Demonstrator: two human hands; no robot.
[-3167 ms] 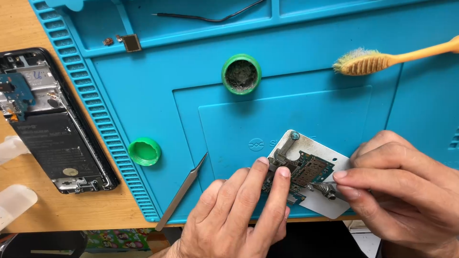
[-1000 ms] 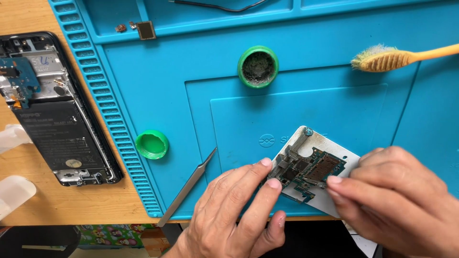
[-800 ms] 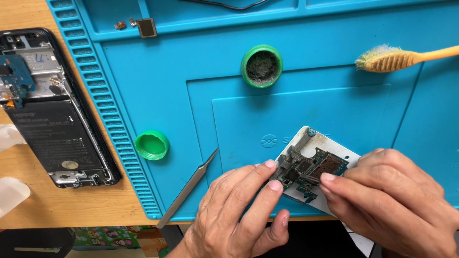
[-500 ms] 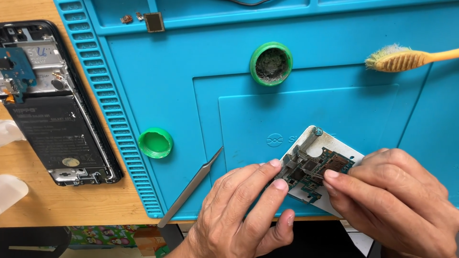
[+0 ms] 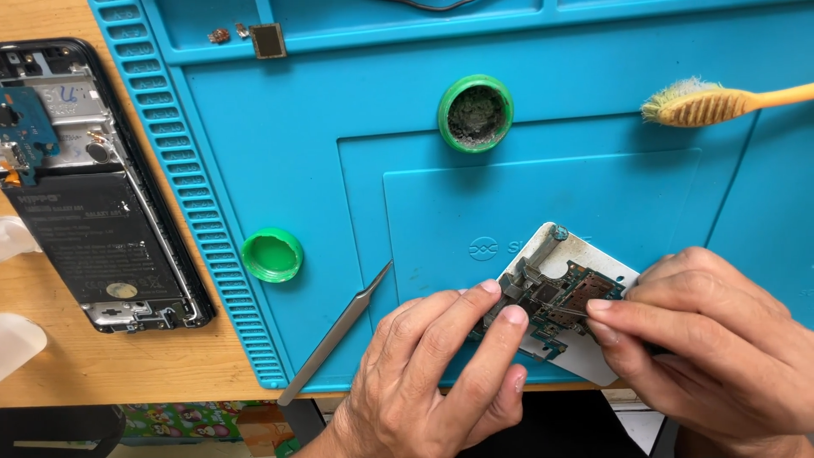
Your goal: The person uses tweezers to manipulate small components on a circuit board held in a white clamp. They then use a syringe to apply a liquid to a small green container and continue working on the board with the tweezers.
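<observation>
Pinning a small circuit board (image 5: 555, 301) against its white holder plate (image 5: 593, 254) with two left hand (image 5: 441, 373) fingertips, the right hand (image 5: 712, 339) pinches a thin tool at the board's edge; a slip could gouge components. Tweezers (image 5: 335, 335) lie just left.

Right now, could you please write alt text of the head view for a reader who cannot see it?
Two hands work on a small circuit board clamped on a white holder on a blue mat: the left hand steadies it and the right hand touches its edge. Nearby lie tweezers, a green cap, a green pot, a brush and an opened phone.
</observation>
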